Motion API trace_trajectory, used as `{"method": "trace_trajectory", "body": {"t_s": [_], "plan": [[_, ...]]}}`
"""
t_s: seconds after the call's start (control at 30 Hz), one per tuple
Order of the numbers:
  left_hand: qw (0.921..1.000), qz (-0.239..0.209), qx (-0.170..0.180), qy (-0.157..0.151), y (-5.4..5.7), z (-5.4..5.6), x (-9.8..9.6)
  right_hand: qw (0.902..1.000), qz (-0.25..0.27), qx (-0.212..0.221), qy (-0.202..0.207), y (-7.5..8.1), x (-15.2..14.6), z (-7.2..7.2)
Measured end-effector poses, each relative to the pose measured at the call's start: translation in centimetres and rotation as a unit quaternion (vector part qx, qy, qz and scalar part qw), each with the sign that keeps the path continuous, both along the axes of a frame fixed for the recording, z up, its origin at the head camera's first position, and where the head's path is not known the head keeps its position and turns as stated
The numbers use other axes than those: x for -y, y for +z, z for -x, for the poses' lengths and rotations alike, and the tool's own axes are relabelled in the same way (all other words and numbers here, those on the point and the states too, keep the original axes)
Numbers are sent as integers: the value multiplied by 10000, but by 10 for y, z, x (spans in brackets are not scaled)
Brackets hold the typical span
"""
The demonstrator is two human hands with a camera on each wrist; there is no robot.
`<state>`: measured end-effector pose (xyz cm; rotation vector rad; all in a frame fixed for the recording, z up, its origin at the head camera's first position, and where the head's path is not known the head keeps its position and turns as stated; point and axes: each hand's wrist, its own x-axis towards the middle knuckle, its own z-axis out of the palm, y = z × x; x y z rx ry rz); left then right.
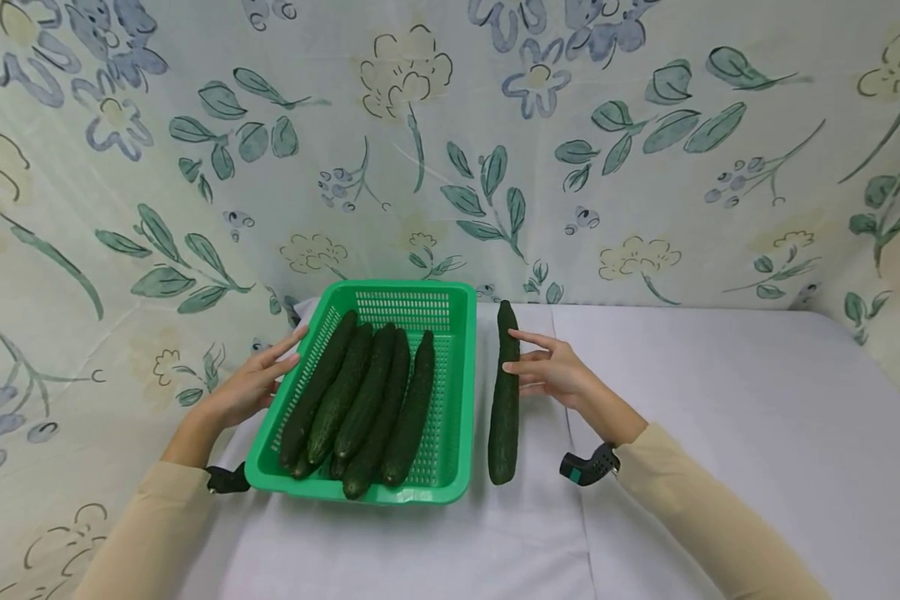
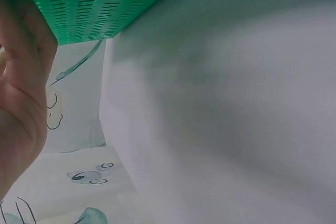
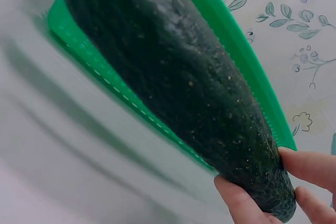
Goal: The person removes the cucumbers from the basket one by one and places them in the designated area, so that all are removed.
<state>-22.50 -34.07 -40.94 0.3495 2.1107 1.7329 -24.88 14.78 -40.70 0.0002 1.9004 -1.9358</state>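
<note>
A dark green cucumber (image 1: pixel 504 417) is pinched near its far, narrower end by my right hand (image 1: pixel 555 372), just right of the green basket (image 1: pixel 461 400). In the right wrist view, the thumb and fingertips press opposite sides of this cucumber (image 3: pixel 184 72), and shadows fall on the cloth to the left. Several more cucumbers (image 1: pixel 367 400) lie side by side in the basket, tips toward the far end. My left hand (image 1: pixel 251 387) touches the basket's left side with fairly straight fingers; the left wrist view shows that hand (image 2: pixel 23 82) against the slotted wall, some fingertips hidden.
A white cloth (image 1: pixel 720 433) covers the table under the basket. Behind and to the left hangs a floral fabric (image 1: pixel 420 167), meeting the table's far edge. Dark straps (image 1: pixel 591 465) sit on the wrists at the beige sleeves.
</note>
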Motion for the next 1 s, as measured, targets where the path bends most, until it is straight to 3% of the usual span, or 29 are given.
{"method": "trace_trajectory", "body": {"t_s": [0.6,1.0], "plan": [[10000,23,-42,79,-2,-1,0,9981,-584,36,-217,-30,-3,1],[9999,-2,-59,90,-1,-1,0,9948,-960,-303,-163,-37,-3,2]]}}
